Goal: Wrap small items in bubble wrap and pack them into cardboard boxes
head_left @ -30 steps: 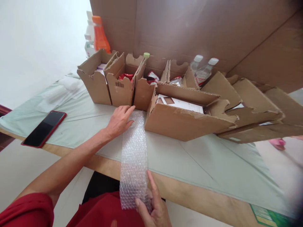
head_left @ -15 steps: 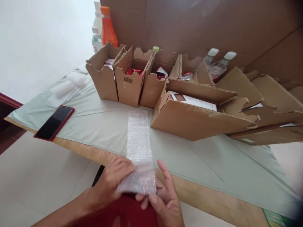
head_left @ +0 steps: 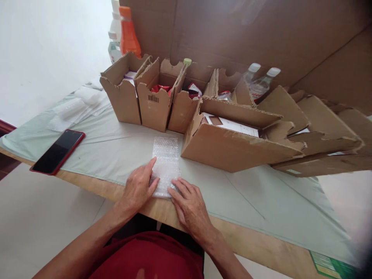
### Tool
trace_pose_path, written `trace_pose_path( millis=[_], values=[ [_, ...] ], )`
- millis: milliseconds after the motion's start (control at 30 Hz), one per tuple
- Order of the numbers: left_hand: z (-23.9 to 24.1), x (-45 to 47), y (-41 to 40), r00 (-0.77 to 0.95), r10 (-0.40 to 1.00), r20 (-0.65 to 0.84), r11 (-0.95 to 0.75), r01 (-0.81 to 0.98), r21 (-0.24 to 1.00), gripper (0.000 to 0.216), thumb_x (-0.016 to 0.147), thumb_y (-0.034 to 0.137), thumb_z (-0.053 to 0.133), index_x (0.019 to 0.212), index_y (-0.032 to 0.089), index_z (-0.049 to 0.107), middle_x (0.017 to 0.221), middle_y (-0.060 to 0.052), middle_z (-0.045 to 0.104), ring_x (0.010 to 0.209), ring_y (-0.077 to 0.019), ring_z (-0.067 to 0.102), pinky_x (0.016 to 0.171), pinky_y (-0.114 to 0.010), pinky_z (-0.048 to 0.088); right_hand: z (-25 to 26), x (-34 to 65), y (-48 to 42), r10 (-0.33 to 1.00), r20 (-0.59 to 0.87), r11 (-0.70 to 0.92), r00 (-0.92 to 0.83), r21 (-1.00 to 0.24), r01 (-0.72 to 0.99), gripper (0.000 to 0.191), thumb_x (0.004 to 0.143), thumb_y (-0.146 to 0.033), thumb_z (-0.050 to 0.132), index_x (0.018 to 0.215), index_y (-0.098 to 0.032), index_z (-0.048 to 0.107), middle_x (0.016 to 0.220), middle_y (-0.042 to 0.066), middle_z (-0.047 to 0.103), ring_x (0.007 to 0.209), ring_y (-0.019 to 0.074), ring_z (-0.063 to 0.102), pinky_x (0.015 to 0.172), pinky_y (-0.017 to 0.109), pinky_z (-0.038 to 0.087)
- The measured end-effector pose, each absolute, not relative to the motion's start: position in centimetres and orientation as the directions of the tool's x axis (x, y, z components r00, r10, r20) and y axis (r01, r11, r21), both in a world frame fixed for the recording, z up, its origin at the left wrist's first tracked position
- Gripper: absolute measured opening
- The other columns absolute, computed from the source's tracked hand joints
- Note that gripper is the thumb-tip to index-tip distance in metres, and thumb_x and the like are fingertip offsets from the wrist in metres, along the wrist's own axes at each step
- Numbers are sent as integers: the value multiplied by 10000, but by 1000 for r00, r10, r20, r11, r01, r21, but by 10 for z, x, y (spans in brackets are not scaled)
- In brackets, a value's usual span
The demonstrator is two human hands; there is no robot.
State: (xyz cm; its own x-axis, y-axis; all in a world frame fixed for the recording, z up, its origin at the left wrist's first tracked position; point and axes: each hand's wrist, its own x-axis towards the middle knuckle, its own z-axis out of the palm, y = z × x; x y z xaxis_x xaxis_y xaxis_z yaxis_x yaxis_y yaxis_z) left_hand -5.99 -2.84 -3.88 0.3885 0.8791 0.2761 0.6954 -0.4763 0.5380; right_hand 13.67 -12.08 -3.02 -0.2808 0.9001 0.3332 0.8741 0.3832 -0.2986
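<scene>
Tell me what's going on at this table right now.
A person in a red top has both hands flat on a piece of bubble wrap near the front edge of the table: the left hand on its left side, the right hand on its near right corner. Neither hand grips anything. Behind the wrap stands a row of open cardboard boxes with packets inside; a red phone lies to the left.

Covered, cropped, blurred
The left hand (head_left: 138, 188) and right hand (head_left: 190, 203) cover the near end of the bubble wrap (head_left: 166, 159). The top of the white bottle (head_left: 114, 34) runs off the upper edge. Cardboard boxes (head_left: 223, 79) hide the lower halves of the clear bottles (head_left: 263, 83). The green printed sheet (head_left: 328, 265) is blurred and cropped at the bottom corner.
</scene>
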Motion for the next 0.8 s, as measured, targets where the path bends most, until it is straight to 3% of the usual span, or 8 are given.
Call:
trace_pose_path(
  millis=[100, 200, 267, 367, 500, 600, 733, 800],
  values=[
    [-31, -73, -44, 417, 813, 406, -580, 629, 517, 520, 939, 214, 587, 1448, 181, 490, 1167, -141, 662, 1066, -290, 644, 925, -442, 537, -26, 139, -115, 872, 387, 419, -299, -275, 866, 329, 926, -6, 489, 1117, -186, 688, 1278, 104, 729, 1219, 287, 633, 946, 456, 507],
    [-23, -86, -62, 551, 717, 427, -690, 476, 545, 572, 900, 246, 657, 1446, 208, 491, 1384, -167, 588, 1299, -340, 544, 1080, -506, 465, -14, 141, -112, 861, 393, 463, -323, -343, 818, 314, 929, -3, 471, 1091, -176, 678, 1259, 110, 733, 1191, 260, 647, 967, 435, 482],
    [-22, -91, -69, 597, 676, 432, -720, 413, 558, 536, 894, 188, 641, 1415, 222, 521, 1293, -134, 662, 1245, -321, 587, 1065, -501, 468, -7, 140, -110, 878, 345, 464, -332, -440, 769, 279, 964, -36, 465, 1079, -184, 672, 1160, 88, 762, 1071, 229, 686, 931, 405, 492],
    [-24, -92, -70, 513, 753, 412, -643, 439, 628, 408, 935, 103, 547, 1326, 215, 588, 1020, -73, 738, 946, -229, 684, 865, -387, 547, -2, 138, -106, 933, 250, 358, -260, -560, 747, 236, 1031, -138, 450, 1100, -211, 664, 1008, 47, 782, 879, 197, 704, 830, 358, 517],
    [-27, -85, -60, 375, 883, 281, -455, 541, 707, 318, 941, 165, 552, 1242, 157, 653, 848, -50, 698, 757, -204, 644, 693, -331, 564, -4, 133, -109, 874, 475, 345, -99, -464, 816, 219, 1023, -200, 526, 1218, -201, 625, 1095, 101, 745, 971, 229, 696, 828, 368, 522],
    [-30, -82, -52, 378, 879, 289, -471, 601, 645, 269, 945, 184, 545, 1180, 163, 674, 844, -55, 699, 782, -227, 624, 729, -369, 559, -8, 129, -113, 808, 566, 403, -162, -332, 853, 254, 973, -136, 577, 1202, -225, 641, 1150, 108, 720, 1068, 253, 666, 912, 416, 491],
    [-33, -83, -50, 375, 839, 395, -540, 667, 513, 325, 974, 217, 564, 1291, 151, 604, 1070, -124, 700, 979, -288, 622, 866, -452, 525, -18, 125, -107, 859, 413, 435, -303, -278, 856, 277, 966, -150, 576, 1223, -210, 659, 1250, 113, 719, 1244, 302, 601, 1002, 481, 448],
    [-31, -87, -53, 427, 795, 430, -604, 621, 501, 359, 965, 227, 607, 1316, 160, 583, 1200, -145, 670, 1103, -304, 600, 947, -466, 494, -19, 125, -102, 875, 378, 429, -302, -317, 846, 251, 985, -137, 549, 1192, -205, 673, 1190, 97, 745, 1193, 282, 626, 998, 470, 446]
  ],
)
